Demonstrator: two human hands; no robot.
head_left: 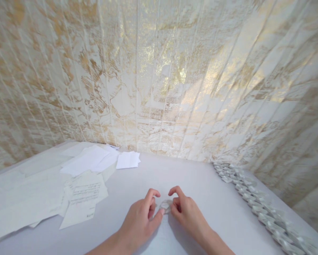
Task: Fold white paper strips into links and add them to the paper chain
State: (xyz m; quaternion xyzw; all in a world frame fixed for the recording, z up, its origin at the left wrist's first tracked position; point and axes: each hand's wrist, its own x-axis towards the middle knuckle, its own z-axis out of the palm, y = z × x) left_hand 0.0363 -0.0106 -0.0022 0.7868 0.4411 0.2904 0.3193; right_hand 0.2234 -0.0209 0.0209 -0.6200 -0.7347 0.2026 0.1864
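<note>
Two hands meet at a small grey loop

The loop [165,202] sits low over the white table [175,177], between both hands. The left hand [141,216] has thumb and bent index finger apart, thumb tip at the loop; the right hand [187,209] crooks its index finger beside it. Whether either grips it, I cannot tell.

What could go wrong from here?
1. The small greyish piece between the left hand and right hand stands out little against the pale tabletop; it might slip away or be hard to spot.
2. The silvery strand lies along the tabletop's right edge, so a bump could push it off.
3. Overlapping papers at left look loose; a brushing sleeve or forearm may shift them.
</note>
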